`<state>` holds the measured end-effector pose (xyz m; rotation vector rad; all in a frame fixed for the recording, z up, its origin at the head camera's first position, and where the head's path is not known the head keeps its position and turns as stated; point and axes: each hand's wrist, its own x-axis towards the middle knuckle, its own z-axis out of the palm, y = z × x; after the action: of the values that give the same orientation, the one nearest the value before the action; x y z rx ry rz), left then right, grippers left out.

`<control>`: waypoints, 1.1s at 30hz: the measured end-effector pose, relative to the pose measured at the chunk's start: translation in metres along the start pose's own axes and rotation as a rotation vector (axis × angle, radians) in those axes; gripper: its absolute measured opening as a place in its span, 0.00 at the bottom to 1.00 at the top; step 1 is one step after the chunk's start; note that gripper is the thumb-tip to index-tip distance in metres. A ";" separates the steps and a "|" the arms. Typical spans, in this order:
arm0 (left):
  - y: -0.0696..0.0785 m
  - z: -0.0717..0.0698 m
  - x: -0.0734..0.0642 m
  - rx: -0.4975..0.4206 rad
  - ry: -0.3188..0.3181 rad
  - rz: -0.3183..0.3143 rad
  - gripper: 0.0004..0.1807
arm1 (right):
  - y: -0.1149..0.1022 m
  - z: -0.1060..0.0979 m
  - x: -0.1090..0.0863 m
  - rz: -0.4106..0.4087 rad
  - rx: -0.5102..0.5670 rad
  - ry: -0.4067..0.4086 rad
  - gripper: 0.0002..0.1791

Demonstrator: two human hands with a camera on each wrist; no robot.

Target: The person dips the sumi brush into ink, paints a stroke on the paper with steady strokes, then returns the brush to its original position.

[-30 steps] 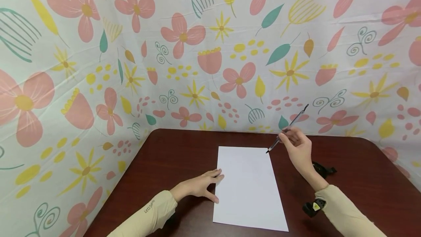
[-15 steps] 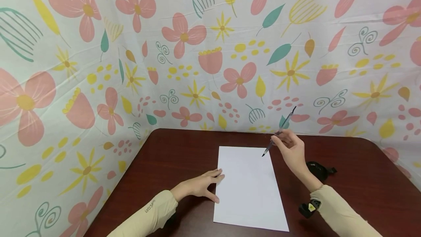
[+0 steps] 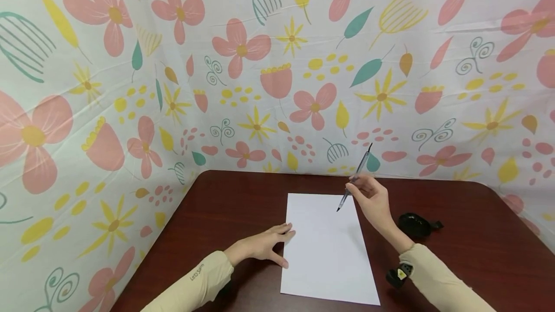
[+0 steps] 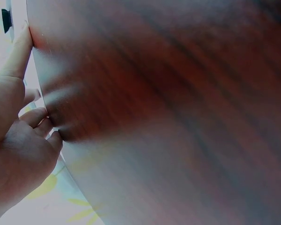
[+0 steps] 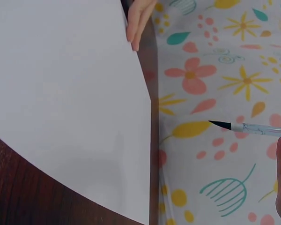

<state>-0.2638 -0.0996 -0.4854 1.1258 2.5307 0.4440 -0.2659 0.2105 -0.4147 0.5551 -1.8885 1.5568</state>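
A sheet of white paper (image 3: 327, 254) lies on the dark red-brown table. My left hand (image 3: 265, 244) rests at the paper's left edge with its fingers spread; in the left wrist view the left hand (image 4: 25, 140) shows its fingertips down at the table surface. My right hand (image 3: 372, 201) pinches a slim brush pen (image 3: 361, 163) with a clear barrel, tilted above the paper's upper right part. The dark bristle tip points down and appears apart from the sheet. The right wrist view has the brush pen (image 5: 260, 129) at the right, with its black tip and pale collar.
A small black dish (image 3: 415, 225) with a short handle sits on the table (image 3: 243, 191), right of the paper and beside the right forearm. Flower-printed cloth (image 3: 277, 71) hangs behind the table and along its left side.
My right hand has moved left and slightly nearer with the brush pen, bringing its tip over the paper. More of the black dish shows now. The left hand stays in place.
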 end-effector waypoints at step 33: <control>-0.005 0.005 0.001 -0.010 0.015 -0.005 0.52 | -0.006 0.028 -0.014 0.061 -0.033 -0.106 0.09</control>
<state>-0.2658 -0.1014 -0.4925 1.1169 2.5408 0.4659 -0.2574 0.1808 -0.4230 0.5810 -2.0242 1.5585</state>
